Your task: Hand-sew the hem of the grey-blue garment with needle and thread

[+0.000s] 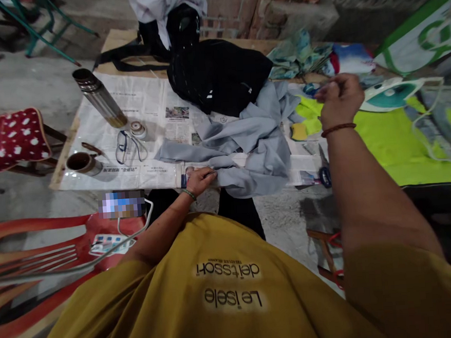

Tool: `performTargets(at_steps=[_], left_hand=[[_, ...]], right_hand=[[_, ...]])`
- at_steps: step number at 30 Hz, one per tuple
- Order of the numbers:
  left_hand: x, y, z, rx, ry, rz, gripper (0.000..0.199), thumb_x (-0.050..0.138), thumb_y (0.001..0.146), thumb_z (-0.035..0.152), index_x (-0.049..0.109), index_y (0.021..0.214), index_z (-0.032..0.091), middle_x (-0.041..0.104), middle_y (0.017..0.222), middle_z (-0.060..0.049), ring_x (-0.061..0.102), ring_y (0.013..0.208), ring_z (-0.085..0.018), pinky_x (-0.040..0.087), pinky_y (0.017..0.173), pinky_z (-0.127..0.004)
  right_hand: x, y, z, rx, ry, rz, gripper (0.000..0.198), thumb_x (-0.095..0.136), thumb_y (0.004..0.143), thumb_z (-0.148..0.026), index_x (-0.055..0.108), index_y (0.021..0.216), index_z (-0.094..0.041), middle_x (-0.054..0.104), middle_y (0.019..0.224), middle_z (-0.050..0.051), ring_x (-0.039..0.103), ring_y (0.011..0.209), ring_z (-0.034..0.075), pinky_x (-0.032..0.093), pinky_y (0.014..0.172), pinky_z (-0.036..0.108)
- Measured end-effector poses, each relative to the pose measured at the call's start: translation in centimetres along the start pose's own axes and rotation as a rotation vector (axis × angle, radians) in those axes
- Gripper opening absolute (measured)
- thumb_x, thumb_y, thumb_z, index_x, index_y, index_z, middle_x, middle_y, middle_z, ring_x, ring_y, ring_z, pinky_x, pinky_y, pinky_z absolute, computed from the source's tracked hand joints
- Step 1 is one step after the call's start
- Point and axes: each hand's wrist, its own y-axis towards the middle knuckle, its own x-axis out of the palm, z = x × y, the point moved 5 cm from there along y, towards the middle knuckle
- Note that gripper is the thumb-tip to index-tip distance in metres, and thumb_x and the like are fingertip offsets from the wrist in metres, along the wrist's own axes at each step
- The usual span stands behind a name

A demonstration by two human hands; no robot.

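A grey garment (255, 146) lies crumpled on the newspaper-covered table (144, 113). My left hand (200, 180) presses on the near edge of the garment, fingers closed on the cloth. My right hand (338, 99) is raised above the table's right side with fingers pinched together; a thin thread or needle may be in them, but I cannot tell. Scissors (324, 172) with blue handles lie below the right wrist at the table's front edge.
A steel flask (99, 98), its lid (138, 129), eyeglasses (127, 145) and a mug (81, 163) sit at the left. Black clothes (219, 74) lie at the back. A teal iron (392, 94) rests on green cloth (394, 147). A red plastic chair (42, 264) stands near left.
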Motion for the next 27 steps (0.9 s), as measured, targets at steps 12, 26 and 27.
performTargets(at_steps=[12,26,27], left_hand=[[-0.3,-0.2,-0.6,0.003,-0.182,0.015,0.015,0.068,0.088,0.029,0.075,0.084,0.017,0.076,0.084,-0.003,0.068,0.079,-0.016,0.055,0.078,-0.027],[-0.4,-0.1,-0.7,0.118,-0.191,0.057,0.013,0.072,0.086,0.028,0.078,0.088,0.017,0.080,0.089,-0.005,0.074,0.084,-0.017,0.060,0.082,-0.029],[-0.4,-0.1,-0.7,0.130,-0.199,0.058,0.012,0.072,0.086,0.028,0.079,0.088,0.017,0.080,0.089,-0.005,0.074,0.083,-0.017,0.060,0.082,-0.029]], right_hand=[[9.4,-26.3,-13.8,0.451,0.640,-0.757,0.041,0.058,0.090,-0.063,0.062,0.088,-0.022,0.051,0.054,-0.007,0.041,0.041,0.008,0.032,0.042,0.022],[11.8,-29.3,-14.4,0.252,0.375,-0.700,0.031,0.045,0.094,-0.042,0.068,0.093,-0.020,0.064,0.072,0.003,0.062,0.077,0.018,0.047,0.074,0.027],[11.8,-29.3,-14.3,0.258,0.366,-0.700,0.033,0.045,0.095,-0.042,0.069,0.094,-0.020,0.065,0.073,0.003,0.062,0.078,0.018,0.047,0.075,0.027]])
